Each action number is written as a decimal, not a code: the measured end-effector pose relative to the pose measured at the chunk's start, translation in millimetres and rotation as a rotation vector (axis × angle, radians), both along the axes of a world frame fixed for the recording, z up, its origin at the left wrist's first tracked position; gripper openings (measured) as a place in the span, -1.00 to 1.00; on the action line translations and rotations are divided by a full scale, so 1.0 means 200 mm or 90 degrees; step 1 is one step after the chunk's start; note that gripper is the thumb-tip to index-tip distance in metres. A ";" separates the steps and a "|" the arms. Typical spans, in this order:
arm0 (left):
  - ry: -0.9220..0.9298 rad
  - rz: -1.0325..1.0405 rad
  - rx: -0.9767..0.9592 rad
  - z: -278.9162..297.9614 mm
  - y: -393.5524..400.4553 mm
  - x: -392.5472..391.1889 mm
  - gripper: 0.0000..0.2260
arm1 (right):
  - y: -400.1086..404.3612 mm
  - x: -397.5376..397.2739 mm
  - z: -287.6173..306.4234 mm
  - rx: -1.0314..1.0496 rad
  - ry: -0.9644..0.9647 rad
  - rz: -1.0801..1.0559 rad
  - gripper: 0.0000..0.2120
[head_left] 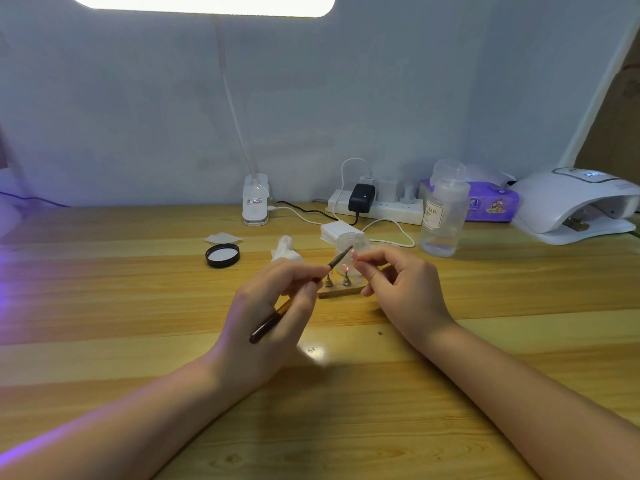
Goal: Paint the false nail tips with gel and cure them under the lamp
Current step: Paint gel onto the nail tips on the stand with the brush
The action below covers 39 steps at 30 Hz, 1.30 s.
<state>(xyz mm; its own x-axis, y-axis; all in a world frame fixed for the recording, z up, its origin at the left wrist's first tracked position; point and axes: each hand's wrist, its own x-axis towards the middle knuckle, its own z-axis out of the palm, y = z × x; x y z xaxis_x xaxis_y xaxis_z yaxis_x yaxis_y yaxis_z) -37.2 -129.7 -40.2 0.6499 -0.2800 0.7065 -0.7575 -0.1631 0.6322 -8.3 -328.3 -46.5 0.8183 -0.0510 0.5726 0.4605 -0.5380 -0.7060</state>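
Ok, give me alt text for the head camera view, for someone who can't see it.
Over a wooden table, the left hand holds a thin brush aimed at a false nail tip pinched in the right hand, above a small wooden stand. A white curing lamp sits at far right.
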 end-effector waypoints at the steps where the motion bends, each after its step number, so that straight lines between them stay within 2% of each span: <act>1: -0.014 0.009 0.017 0.00 0.00 0.01 -0.81 | 0.00 0.00 0.00 0.002 0.001 0.000 -0.92; 5: -0.020 0.004 0.030 0.00 0.00 0.02 -0.81 | 0.00 0.00 0.00 -0.005 -0.004 0.002 -0.90; 11: 0.079 -0.025 -0.060 -0.01 0.01 0.00 -0.81 | 0.00 -0.01 0.01 -0.006 -0.011 0.005 -0.87; 16: 0.020 0.020 -0.001 0.01 0.00 0.01 -0.84 | 0.00 0.00 0.00 -0.004 -0.014 0.007 -0.92; 20: -0.012 -0.006 0.047 0.02 0.01 0.00 -0.84 | 0.00 -0.01 0.00 -0.019 -0.021 0.004 -0.88; 26: 0.049 -0.015 -0.030 0.00 0.01 -0.01 -0.83 | 0.01 -0.01 0.01 -0.015 -0.025 0.001 -0.91; 33: 0.009 -0.011 0.021 0.00 0.01 0.01 -0.84 | 0.00 0.00 0.01 -0.028 -0.024 -0.009 -0.90; 39: 0.072 -0.012 -0.046 -0.02 0.01 0.00 -0.81 | 0.00 -0.01 0.01 -0.025 -0.028 -0.010 -0.88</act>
